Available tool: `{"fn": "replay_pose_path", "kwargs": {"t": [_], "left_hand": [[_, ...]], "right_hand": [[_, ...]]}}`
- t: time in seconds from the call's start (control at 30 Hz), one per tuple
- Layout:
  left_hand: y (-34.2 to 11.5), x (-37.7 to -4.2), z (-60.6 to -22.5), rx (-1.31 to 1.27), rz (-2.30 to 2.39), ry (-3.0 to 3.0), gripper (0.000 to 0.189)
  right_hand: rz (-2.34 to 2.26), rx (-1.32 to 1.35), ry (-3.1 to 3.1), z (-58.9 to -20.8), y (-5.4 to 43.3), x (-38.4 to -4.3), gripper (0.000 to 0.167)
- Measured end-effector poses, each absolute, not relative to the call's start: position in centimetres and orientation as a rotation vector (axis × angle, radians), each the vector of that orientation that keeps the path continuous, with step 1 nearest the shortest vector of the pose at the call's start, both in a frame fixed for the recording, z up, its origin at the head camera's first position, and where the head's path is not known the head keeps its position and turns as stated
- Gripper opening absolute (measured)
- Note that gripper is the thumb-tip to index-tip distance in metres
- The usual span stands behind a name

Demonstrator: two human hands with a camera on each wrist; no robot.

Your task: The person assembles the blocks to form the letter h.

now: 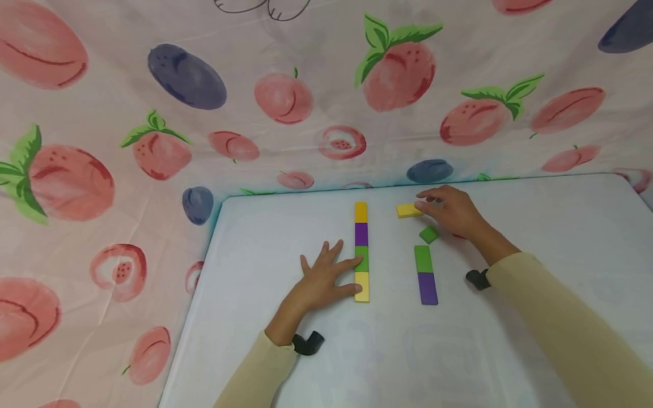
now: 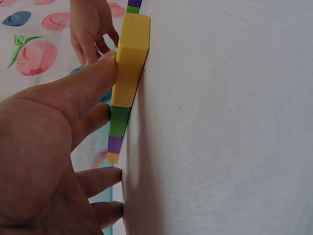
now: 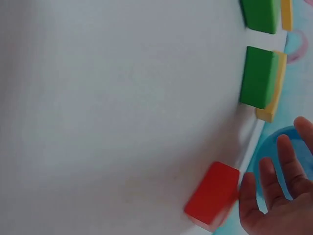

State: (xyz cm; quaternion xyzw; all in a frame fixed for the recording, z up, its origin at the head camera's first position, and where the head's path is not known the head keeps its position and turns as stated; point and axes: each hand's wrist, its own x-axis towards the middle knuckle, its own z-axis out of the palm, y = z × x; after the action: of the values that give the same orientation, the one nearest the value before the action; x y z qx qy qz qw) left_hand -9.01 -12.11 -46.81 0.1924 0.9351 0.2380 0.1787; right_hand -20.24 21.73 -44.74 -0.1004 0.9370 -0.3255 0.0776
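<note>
On the white table four blocks form a straight column: an orange block [image 1: 361, 212], a purple block [image 1: 361, 234], a green block [image 1: 361, 259] and a light yellow block [image 1: 361, 287]. My left hand [image 1: 321, 283] lies beside it with fingers spread, the thumb against the yellow block [image 2: 131, 63] and the index finger at the green one. My right hand [image 1: 454, 209] is at the table's far side, its thumb at the right end of another yellow block [image 1: 407, 211]; firm contact cannot be told. A red block [image 3: 213, 193] lies beneath that hand, mostly hidden from the head view.
A loose green block [image 1: 429, 234] sits turned at an angle near the right hand. Below it, a green block [image 1: 423, 259] and a purple block [image 1: 427, 288] stand end to end. A fruit-patterned cloth [image 1: 326, 73] rises behind the table's far edge.
</note>
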Motion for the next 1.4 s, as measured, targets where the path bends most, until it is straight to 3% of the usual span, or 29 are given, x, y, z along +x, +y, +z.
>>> {"fn": "replay_pose_path", "kwargs": {"t": [0.57,0.93,1.4], "left_hand": [[-12.2,-9.1,-47.0,0.542,0.670,2.642,0.063],[-12.1,-9.0,-47.0,0.539,0.667,2.642,0.063],[-12.2,-9.0,-47.1,0.543,0.677,2.647,0.063]], "right_hand": [[-0.822,-0.302,2.842,-45.9,20.9,-21.9,0.044],[-0.722,-0.206,2.825,-46.2,20.8,-22.3,0.049],[-0.747,-0.188,2.853,-46.8,21.0,-22.2,0.038]]}}
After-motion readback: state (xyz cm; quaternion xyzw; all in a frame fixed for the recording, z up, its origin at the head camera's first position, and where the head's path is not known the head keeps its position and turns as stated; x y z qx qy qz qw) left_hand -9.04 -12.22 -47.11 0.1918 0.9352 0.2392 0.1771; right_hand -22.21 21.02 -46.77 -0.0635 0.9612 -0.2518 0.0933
